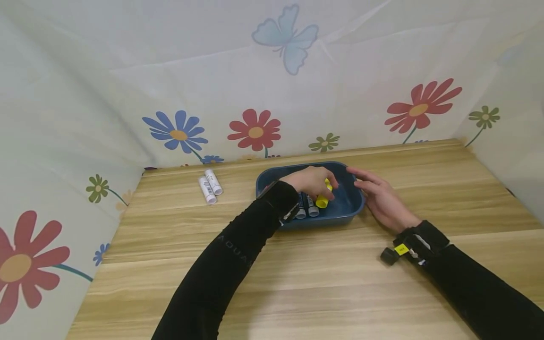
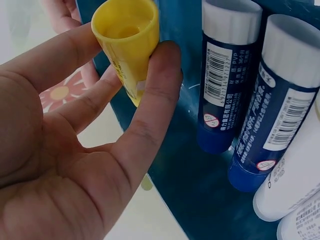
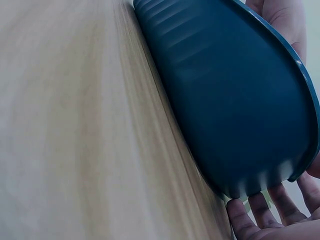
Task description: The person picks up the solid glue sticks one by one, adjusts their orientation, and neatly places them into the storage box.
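A yellow glue stick (image 2: 127, 40) is pinched between the thumb and fingers of my left hand (image 1: 312, 182), inside the blue plastic basin (image 1: 261, 182). In the left wrist view its open round end faces the camera. Beside it in the basin lie two dark blue glue sticks with pale ends (image 2: 217, 75), then white tubes (image 2: 295, 185) partly cut off by the frame. At the basin's right end my right hand (image 1: 384, 203) rests its extended fingertips against the outer wall, as the right wrist view shows.
Two white tubes (image 1: 210, 184) lie side by side on the wooden table (image 1: 170, 245), left of the basin. A white cloth backdrop with printed flowers (image 1: 255, 130) rises behind the table and along both sides.
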`<act>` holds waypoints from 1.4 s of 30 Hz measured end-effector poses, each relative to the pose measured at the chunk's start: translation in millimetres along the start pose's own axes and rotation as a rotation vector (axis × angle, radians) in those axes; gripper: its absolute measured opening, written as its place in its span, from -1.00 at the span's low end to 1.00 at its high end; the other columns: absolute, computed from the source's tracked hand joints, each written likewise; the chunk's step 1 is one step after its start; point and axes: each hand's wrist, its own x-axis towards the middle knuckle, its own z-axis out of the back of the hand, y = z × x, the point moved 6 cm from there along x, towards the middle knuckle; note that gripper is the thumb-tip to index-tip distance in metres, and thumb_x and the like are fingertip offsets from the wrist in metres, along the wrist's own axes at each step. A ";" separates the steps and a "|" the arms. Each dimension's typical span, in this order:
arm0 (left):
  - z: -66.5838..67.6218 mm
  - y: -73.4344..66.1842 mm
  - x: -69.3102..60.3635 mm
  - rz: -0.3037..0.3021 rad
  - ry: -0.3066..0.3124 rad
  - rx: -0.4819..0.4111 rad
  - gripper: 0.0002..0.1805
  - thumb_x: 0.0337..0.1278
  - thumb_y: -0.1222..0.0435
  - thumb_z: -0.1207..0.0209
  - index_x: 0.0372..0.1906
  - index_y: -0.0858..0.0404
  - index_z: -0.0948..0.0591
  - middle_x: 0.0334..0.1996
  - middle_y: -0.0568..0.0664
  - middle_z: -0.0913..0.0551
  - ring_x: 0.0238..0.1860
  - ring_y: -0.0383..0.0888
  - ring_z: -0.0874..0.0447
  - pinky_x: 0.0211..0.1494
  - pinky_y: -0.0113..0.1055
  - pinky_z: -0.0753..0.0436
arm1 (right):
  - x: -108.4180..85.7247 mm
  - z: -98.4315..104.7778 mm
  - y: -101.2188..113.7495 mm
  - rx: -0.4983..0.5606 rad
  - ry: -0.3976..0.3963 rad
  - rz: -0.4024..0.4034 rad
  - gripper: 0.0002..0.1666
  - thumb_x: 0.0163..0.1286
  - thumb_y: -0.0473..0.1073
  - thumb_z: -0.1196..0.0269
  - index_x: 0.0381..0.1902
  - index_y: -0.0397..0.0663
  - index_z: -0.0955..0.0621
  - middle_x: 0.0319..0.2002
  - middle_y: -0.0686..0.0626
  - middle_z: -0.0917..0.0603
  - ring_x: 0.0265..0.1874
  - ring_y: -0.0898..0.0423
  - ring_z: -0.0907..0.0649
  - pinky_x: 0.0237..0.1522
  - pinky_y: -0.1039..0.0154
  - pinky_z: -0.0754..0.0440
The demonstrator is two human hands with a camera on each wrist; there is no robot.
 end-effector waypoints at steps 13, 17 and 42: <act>-3.6 0.2 -9.8 0.019 0.015 0.184 -0.55 0.43 0.27 -0.29 0.34 0.25 -0.61 0.15 0.07 -0.60 -0.19 -0.11 -0.71 -0.12 -0.37 -0.65 | 0.5 -0.5 -0.8 0.003 0.004 0.007 -0.39 0.70 -0.16 -0.03 0.60 -0.17 -0.25 0.56 0.00 -0.20 0.48 0.11 -0.22 0.26 0.45 -0.45; -2.5 1.7 -14.3 0.024 -0.013 0.241 -0.62 0.41 0.28 -0.30 0.26 0.20 -0.66 0.06 0.01 -0.63 -0.15 -0.12 -0.61 -0.16 -0.37 -0.62 | -0.5 0.1 -1.2 0.013 0.007 0.013 -0.40 0.70 -0.16 -0.04 0.59 -0.16 -0.28 0.53 0.02 -0.24 0.48 0.10 -0.22 0.26 0.45 -0.46; -5.4 9.0 -13.7 -0.006 0.027 0.294 -0.71 0.44 0.34 -0.20 0.15 0.09 -0.74 0.10 -0.06 -0.60 0.00 -0.08 -0.50 -0.16 -0.32 -0.53 | 0.5 -1.0 -0.8 0.004 0.007 -0.010 -0.36 0.70 -0.14 -0.05 0.61 -0.17 -0.24 0.56 0.03 -0.22 0.53 0.04 -0.13 0.26 0.47 -0.45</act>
